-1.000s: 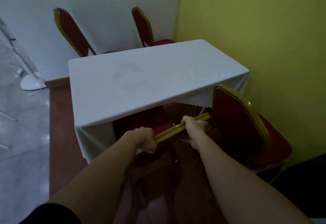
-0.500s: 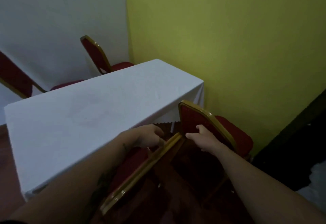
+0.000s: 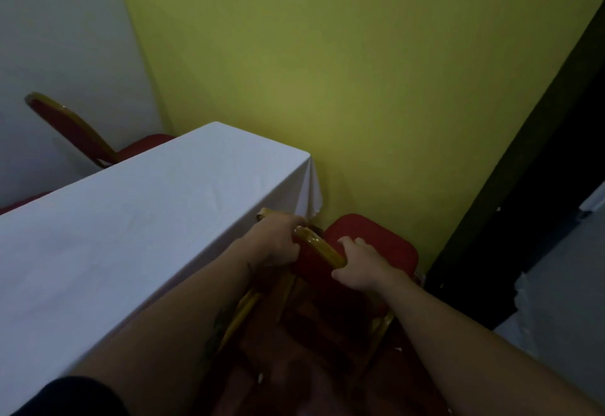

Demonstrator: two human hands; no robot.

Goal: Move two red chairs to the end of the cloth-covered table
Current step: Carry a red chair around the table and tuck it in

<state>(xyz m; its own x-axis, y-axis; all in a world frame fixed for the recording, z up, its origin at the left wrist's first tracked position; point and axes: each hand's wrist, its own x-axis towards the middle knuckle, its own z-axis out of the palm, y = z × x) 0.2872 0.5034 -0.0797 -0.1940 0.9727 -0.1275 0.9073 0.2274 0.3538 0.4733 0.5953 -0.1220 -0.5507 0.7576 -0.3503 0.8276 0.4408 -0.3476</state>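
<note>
A red chair (image 3: 379, 245) with a gold frame stands at the near right corner of the white cloth-covered table (image 3: 137, 219), close to the yellow wall. My left hand (image 3: 278, 242) and my right hand (image 3: 357, 265) both grip the gold top rail of its backrest, left hand at the table side, right hand nearer me. The gold frame (image 3: 242, 314) of another chair slants below my left forearm, mostly hidden. A further red chair (image 3: 78, 134) stands on the table's far side by the white wall.
The yellow wall (image 3: 360, 88) runs close behind the chair. A dark door frame (image 3: 510, 186) rises at the right, with grey floor beyond. Reddish wooden floor (image 3: 311, 376) lies under the chairs.
My view swung right and closer to the table's corner. Both hands left the tilted chair's rail and now grip the backrest of the chair by the yellow wall.
</note>
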